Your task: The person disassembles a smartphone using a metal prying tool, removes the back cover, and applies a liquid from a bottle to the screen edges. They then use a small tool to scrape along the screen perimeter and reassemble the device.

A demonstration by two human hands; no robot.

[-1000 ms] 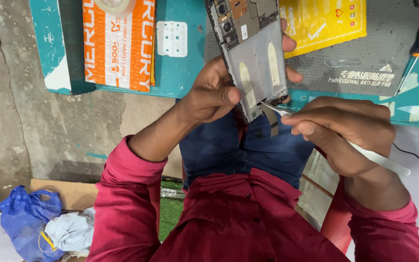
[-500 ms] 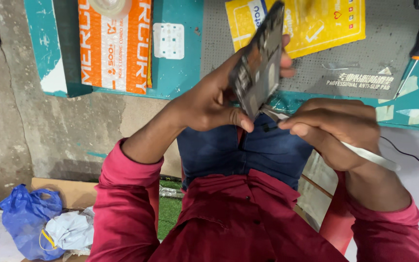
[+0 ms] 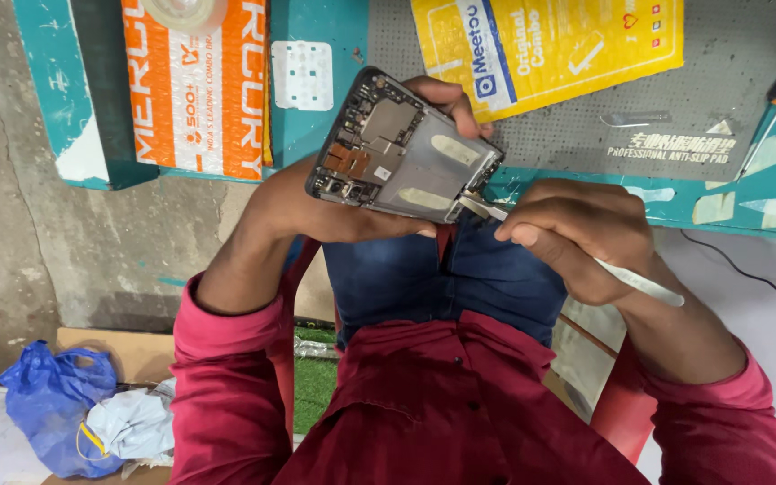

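An orange packet (image 3: 195,85), yellow packet (image 3: 550,45) and grey anti-slip mat (image 3: 675,108) lie on the teal desk (image 3: 316,117). Above its edge, the left hand (image 3: 316,202) grips an opened phone (image 3: 403,148) — long axis sloping left to right — while the right hand (image 3: 577,233) pinches a white pry tool (image 3: 568,247), tip at the phone's lower right corner.

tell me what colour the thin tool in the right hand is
White or pale cream, in the head view: the thin tool held in the right hand.
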